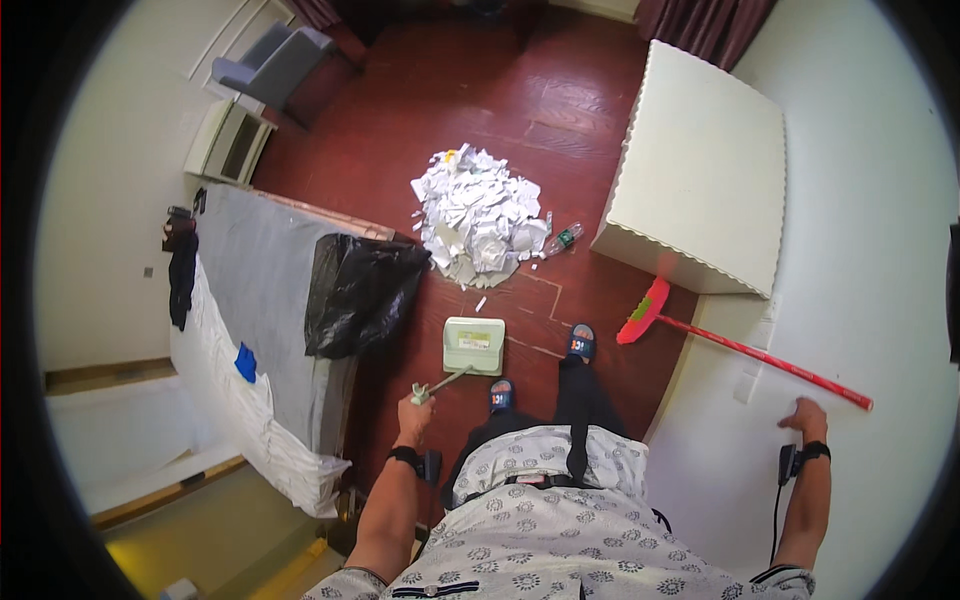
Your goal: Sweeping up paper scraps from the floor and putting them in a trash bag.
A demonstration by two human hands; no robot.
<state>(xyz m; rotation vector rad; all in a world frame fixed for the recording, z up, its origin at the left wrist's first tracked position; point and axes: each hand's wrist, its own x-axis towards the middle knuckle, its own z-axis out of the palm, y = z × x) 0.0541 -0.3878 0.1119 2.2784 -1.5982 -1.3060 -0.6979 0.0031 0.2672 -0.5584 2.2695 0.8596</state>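
Note:
My left hand (412,420) is closed around the handle of a pale green dustpan (474,355), which rests on the floor in front of my feet. At the right, my right hand (804,416) hangs with its fingers apart and nothing in them. Just beyond it, a broom (765,358) with a red handle and a pink and green head leans against the white wall; the hand looks apart from it. Ahead of the dustpan lies a large heap of crumpled and torn white paper (480,215). Beside the heap is a clear plastic bottle (565,238) on its side.
A black plastic bag (362,295) drapes over the edge of a grey-topped mattress (255,265) at left. A white cloth-covered block (705,165) stands at the far right. Farther back on the left are a grey chair (275,65) and a small white cabinet (225,140).

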